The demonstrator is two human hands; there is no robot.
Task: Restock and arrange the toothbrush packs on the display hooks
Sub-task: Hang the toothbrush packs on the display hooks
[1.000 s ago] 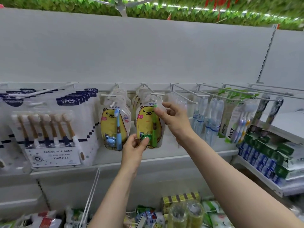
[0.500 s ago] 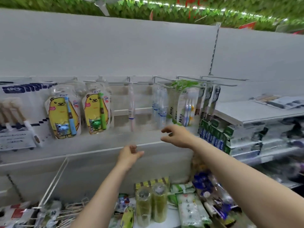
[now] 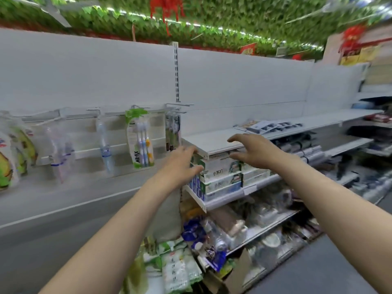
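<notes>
Toothbrush packs hang on white display hooks along the back panel: a green-and-white All-fix pack [image 3: 140, 143], clear single-brush packs [image 3: 104, 143], dark packs [image 3: 173, 132] at the row's right end, and yellow bear packs [image 3: 12, 153] at the far left edge. My left hand [image 3: 182, 164] is empty with fingers spread, just right of the dark packs, in front of stacked toothpaste boxes. My right hand [image 3: 252, 152] is also empty and spread, hovering at the front edge of a white shelf [image 3: 214, 141]. The view is motion-blurred.
Green-and-white toothpaste boxes [image 3: 220, 177] are stacked under the white shelf. Leaflets [image 3: 269, 126] lie on that shelf further right. Bagged goods and packets [image 3: 176, 270] are piled low down. More shelves run off to the right, with an aisle floor [image 3: 331, 268].
Both hands let go of the yellow bear pack and moved right, empty. The view swung right, so the hooks slid left and the toothpaste shelf came to the middle.
</notes>
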